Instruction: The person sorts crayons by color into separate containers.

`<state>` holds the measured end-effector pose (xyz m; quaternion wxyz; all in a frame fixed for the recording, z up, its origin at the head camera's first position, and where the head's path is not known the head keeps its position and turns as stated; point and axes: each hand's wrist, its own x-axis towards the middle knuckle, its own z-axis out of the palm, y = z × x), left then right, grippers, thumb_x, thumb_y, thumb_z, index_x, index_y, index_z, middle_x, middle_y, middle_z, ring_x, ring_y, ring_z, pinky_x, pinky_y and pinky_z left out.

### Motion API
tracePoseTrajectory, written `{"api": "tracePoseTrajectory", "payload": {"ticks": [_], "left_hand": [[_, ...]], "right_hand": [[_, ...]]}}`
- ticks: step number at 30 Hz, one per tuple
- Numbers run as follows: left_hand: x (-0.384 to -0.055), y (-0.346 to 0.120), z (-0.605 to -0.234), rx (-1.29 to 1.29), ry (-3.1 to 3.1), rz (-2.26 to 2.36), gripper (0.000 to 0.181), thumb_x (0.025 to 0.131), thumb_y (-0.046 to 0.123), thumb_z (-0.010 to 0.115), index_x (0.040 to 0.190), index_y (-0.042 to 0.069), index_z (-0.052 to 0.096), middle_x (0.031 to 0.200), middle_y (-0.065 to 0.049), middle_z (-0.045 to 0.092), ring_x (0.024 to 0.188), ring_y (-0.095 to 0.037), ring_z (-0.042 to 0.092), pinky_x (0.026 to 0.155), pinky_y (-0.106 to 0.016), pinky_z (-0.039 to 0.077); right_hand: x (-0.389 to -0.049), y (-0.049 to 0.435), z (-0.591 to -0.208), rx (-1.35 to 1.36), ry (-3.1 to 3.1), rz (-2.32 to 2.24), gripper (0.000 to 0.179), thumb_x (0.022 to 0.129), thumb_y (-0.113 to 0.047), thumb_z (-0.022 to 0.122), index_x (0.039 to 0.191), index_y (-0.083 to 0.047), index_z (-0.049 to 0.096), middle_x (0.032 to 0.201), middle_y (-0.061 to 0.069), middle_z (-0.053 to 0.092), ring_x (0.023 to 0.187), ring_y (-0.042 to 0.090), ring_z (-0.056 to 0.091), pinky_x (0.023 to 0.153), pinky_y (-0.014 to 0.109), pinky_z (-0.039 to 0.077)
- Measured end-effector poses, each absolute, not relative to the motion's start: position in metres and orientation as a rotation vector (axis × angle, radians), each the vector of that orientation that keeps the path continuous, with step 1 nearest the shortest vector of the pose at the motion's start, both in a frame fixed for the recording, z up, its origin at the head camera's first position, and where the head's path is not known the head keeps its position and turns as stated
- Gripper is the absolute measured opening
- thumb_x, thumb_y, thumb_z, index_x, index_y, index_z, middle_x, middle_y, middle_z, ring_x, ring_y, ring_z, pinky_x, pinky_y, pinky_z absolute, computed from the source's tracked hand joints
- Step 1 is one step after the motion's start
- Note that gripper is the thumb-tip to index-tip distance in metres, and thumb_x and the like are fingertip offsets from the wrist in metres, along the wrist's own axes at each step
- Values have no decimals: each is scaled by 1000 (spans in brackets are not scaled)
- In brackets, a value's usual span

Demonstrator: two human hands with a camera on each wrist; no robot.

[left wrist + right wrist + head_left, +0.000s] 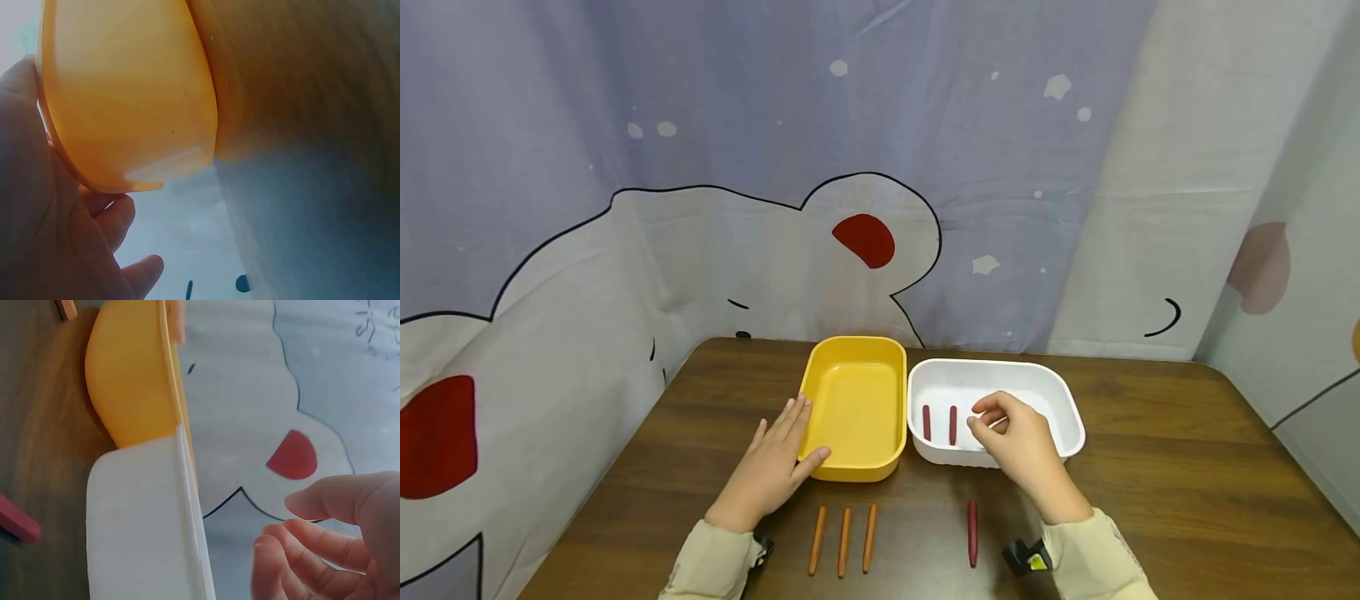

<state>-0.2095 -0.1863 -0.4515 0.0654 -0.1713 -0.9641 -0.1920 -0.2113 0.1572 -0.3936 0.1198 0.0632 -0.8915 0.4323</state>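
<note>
My left hand [767,471] rests with its fingers extended on the left rim of a yellow bin [898,400]. The left wrist view shows those fingers [119,219] at the rim from below. Over the white bin [1052,379] is my right hand [1018,437], fingers loosely bent. A gap shows between thumb and fingers in the right wrist view, with nothing between them. Two dark red crayons [952,425] lie inside the white bin, left of that hand. Another dark red crayon [972,533] lies on the table in front of it.
Three orange crayons [843,542] lie side by side on the wooden table [1165,467], in front of the yellow bin. The two bins stand side by side near the back edge. A patterned curtain [760,258] hangs behind the table and along its sides.
</note>
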Motion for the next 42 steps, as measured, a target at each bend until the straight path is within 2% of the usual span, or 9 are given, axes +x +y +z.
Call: {"api": "tracePoseTrajectory", "payload": {"ticks": [12, 21, 26, 33, 42], "left_hand": [[-210, -187, -452, -510, -2912, -582, 82, 104, 54, 48, 159, -1, 23, 166, -15, 20, 154, -31, 17, 119, -65, 16], [-209, -187, -453, -518, -2907, -589, 81, 104, 54, 47, 159, -1, 22, 166, -15, 19, 154, -31, 17, 119, -65, 16], [-208, -186, -452, -518, -2901, -586, 81, 104, 53, 48, 159, -1, 23, 166, -15, 20, 153, -31, 18, 118, -66, 17], [-207, -186, -451, -520, -2897, -583, 81, 104, 53, 48, 159, -1, 23, 166, -16, 20, 153, -32, 18, 118, -66, 17], [-207, -186, -452, -523, -2896, -585, 82, 104, 54, 48, 159, -1, 23, 166, -15, 20, 153, -32, 18, 118, -66, 17]], "right_hand": [[-176, 161, -407, 248, -2661, 1287, 8, 87, -6, 76, 91, -10, 70, 76, -5, 66, 65, 7, 61, 63, 24, 51], [-171, 164, -431, 307, -2811, 1250, 11, 82, -7, 79, 85, -7, 69, 71, -5, 66, 64, 7, 60, 62, 26, 50], [-169, 163, -439, 236, -2890, 1173, 17, 79, -9, 83, 82, -7, 66, 69, -4, 66, 64, 9, 61, 60, 28, 50], [-163, 158, -446, 188, -2936, 1126, 26, 73, -9, 87, 74, -8, 61, 58, -3, 54, 53, 10, 49, 49, 25, 41], [-162, 154, -452, 179, -2953, 1002, 30, 72, -11, 88, 73, -9, 58, 64, -4, 53, 59, 12, 47, 55, 29, 41]]}}
